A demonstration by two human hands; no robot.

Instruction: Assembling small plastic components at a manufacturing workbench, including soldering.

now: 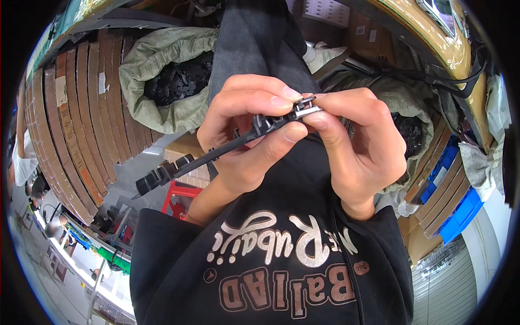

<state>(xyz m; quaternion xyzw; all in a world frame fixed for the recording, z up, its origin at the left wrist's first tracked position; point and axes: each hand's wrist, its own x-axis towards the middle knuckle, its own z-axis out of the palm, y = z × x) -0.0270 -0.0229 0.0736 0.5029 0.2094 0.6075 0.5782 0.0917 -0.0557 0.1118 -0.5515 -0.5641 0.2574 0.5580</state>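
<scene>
A long black moulded plastic part [206, 157] slants across the middle, its far end down to the left and its near end up between my fingers. My left hand [244, 130] grips it with thumb below and fingers above. My right hand [363, 141] pinches the upper right tip, thumb and forefinger closed on it. At that tip a small pale strip [307, 113] shows beneath little black pegs. The fingertips partly cover this end, so I cannot make out its details. Raised blocks and knobs stand along the part's lower left end.
An open woven sack [135, 81] of small black pieces [181, 81] stands left, a similar sack [425, 116] right. Flattened cardboard [81, 114] is stacked at far left. Blue bins [460, 216] sit at right, a red stool [174, 196] lower left. A yellow edge [428, 32] curves top right.
</scene>
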